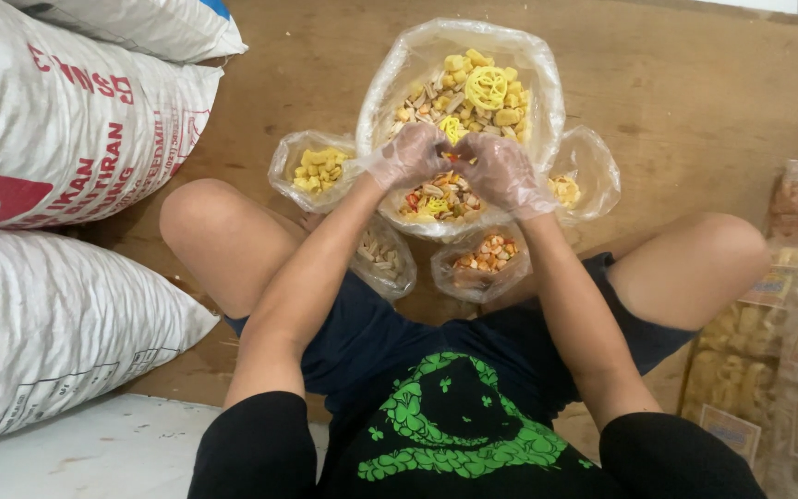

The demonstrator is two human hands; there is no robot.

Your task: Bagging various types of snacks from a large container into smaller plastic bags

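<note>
Head view: the person sits cross-legged on a wooden floor (695, 111), bare knees spread, with a large clear plastic bag (382, 92) standing open between them. Both hands wear thin clear gloves. The left hand (408, 152) and the right hand (505, 171) meet over the near half of the bag, fingers curled inward and knuckles nearly touching. Together they cup a heap of mixed snack pieces (441, 199): pale sticks, orange bits and yellow shapes. Each hand is closed loosely around that heap, neither flat nor released.

Judging by the pose, the work in hand is scooping or stirring the mix inside the bag. Lifting a handful from here would call for keeping the palms pressed together, so that the small pieces do not slip out between them.

The bag's mouth points straight up at the camera. Its outline is roughly oval, with the long axis running away from the person. A yellow wheel-shaped cracker (487, 88) lies on top at the far side.

Four small bags ring the large one:
- A bag of yellow pieces (316, 168) touches it on the left.
- A bag of pale sticks (382, 257) sits by the left thigh.
- A bag of orange pieces (484, 257) is nearest the body.
- A nearly empty bag (588, 176) sits on the right.

Woven white sacks (57, 314) are stacked at the left, and sealed snack packets (787, 360) lie at the right.
</note>
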